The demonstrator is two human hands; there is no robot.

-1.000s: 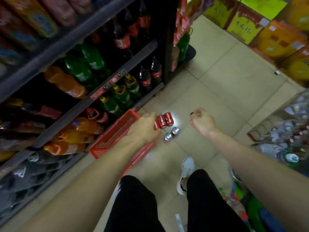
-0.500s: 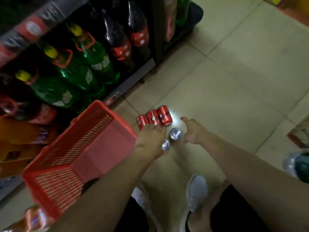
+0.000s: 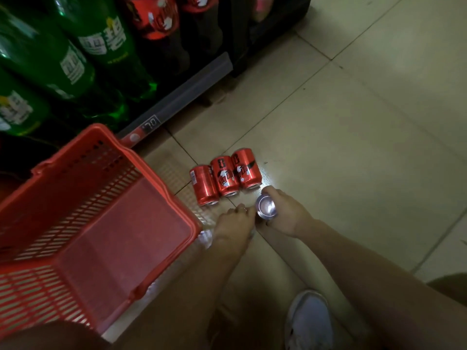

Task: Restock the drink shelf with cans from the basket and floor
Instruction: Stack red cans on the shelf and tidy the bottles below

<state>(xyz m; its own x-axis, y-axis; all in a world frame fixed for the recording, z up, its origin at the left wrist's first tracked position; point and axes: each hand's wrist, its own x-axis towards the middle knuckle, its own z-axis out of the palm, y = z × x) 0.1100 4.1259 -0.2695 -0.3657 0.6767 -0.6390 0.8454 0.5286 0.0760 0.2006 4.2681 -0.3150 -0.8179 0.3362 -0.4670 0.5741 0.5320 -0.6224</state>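
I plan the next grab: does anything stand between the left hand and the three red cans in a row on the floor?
Nothing visible does. The left hand is just below the three red aluminium cans, with only bare tiled floor between; the red plastic basket stands to the side.

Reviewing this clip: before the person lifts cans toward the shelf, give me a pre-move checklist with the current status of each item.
1. Right hand closed around a can: ok.
2. Left hand gripping its can: cannot tell, can mostly hidden and blurred.
3. Three red cans standing together on the floor, clear of both hands: ok.
4. Basket emptied: ok, no cans visible inside.
5. Free slot on the shelf: cannot tell.
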